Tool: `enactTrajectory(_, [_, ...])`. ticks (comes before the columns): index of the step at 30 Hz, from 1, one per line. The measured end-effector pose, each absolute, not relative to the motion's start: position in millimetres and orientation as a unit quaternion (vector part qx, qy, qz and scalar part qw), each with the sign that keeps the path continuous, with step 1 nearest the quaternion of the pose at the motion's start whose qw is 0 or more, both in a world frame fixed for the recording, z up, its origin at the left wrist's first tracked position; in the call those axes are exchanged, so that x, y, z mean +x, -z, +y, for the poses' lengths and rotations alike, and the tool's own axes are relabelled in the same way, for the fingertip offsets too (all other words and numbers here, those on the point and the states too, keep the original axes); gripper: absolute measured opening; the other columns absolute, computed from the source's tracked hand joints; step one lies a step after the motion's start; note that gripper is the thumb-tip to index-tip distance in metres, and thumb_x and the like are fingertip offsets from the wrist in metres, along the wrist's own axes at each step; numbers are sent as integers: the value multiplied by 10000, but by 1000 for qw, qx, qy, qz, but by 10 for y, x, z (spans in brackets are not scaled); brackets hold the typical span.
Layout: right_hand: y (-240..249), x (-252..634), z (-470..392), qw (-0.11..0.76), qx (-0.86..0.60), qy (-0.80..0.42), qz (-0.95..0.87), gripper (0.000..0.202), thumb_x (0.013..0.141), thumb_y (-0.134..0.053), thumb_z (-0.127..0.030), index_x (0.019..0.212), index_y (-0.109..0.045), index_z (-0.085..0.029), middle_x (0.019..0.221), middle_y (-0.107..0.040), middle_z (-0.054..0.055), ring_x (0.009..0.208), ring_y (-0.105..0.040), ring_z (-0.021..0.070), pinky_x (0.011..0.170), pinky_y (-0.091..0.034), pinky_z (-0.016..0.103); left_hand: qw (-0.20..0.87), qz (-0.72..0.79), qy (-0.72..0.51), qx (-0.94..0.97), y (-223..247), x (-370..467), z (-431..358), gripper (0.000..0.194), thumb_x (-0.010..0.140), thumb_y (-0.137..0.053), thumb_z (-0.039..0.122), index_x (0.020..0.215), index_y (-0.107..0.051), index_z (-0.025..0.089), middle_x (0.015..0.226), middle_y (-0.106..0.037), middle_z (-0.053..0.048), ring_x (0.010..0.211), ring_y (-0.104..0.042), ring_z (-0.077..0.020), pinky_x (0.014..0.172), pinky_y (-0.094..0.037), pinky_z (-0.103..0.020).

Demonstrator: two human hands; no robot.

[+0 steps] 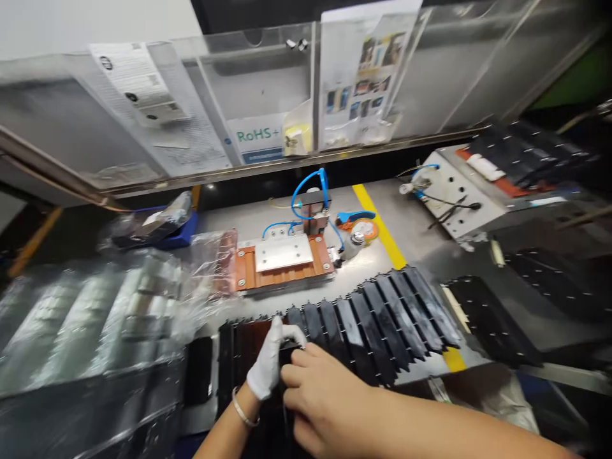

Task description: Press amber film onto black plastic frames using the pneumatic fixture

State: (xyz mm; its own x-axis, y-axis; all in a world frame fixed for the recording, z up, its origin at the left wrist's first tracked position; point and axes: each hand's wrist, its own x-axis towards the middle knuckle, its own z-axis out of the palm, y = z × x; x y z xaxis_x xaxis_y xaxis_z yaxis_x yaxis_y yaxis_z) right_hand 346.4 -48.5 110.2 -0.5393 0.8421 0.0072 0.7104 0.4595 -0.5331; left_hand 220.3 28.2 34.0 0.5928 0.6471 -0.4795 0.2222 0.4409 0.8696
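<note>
My left hand (268,360), in a white glove with a bracelet at the wrist, is closed with the thumb up and the fingers curved round a dark flat piece (288,345). Most of that piece is hidden by my hands. My right hand (322,398) is bare, its fingers curled and pressed together against the left fingertips; whatever it pinches cannot be made out. Just beyond both hands runs a row of glossy black flat panels (370,319), slanted side by side. More dark panels lie under my wrists.
Behind the row stands an orange-brown fixture (284,275) with a white plate (284,253) and blue air tubes. Right of it are blue-handled pliers (356,217) and a small bottle (354,245). Clear plastic-wrapped trays (95,312) fill the left; more black panels (492,319) lie right.
</note>
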Motion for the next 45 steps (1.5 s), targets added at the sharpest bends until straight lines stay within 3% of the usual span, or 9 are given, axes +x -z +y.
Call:
enactTrajectory(6, [-1272,3445,-515,90,-468,-358,-803,91,709,-631,-168,631,-598,-200,768,-625,-14,776,-532,151,793,-450,295,732,385,-159,539,-344,2183,258,816,823,-147,801,551,-602,181,580,-556,-50,629,-505,-196,689,-392,-336])
enactTrajectory(12, [-1322,3481,-528,117,-478,-453,-743,186,687,-650,-123,565,-530,-196,737,-584,-53,806,-544,120,937,-426,278,722,363,-160,567,-439,2180,258,822,830,-143,796,563,-616,179,610,-559,-55,647,-504,-200,700,-389,-332])
enactTrajectory(21, [-1367,3532,-541,123,-447,-524,-714,345,665,-665,-90,497,-382,-191,672,-488,-63,791,-539,138,915,-432,319,731,342,-152,571,-407,2165,241,803,860,-128,761,561,-595,179,603,-545,-45,610,-485,-178,661,-378,-311])
enactTrajectory(26, [-1258,3547,-507,138,-427,-539,-712,307,649,-682,-115,503,-423,-191,636,-418,-83,744,-481,118,859,-416,285,738,351,-152,556,-372,2177,229,785,869,-145,748,570,-593,177,595,-548,-45,613,-498,-181,671,-383,-314])
enactTrajectory(35, [-1211,3587,-382,135,-391,-565,-714,351,674,-752,-152,491,-455,-193,639,-433,-88,745,-461,111,778,-394,247,763,387,-158,493,-302,2191,219,795,825,-206,801,525,-595,175,543,-545,-41,580,-490,-177,638,-388,-318])
enactTrajectory(45, [-1149,3600,-372,106,-360,-632,-678,311,673,-737,-182,515,-469,-182,695,-435,-91,783,-463,120,942,-330,382,776,376,-167,478,-251,2189,189,794,839,-218,788,550,-600,156,548,-542,-30,564,-491,-154,608,-385,-296])
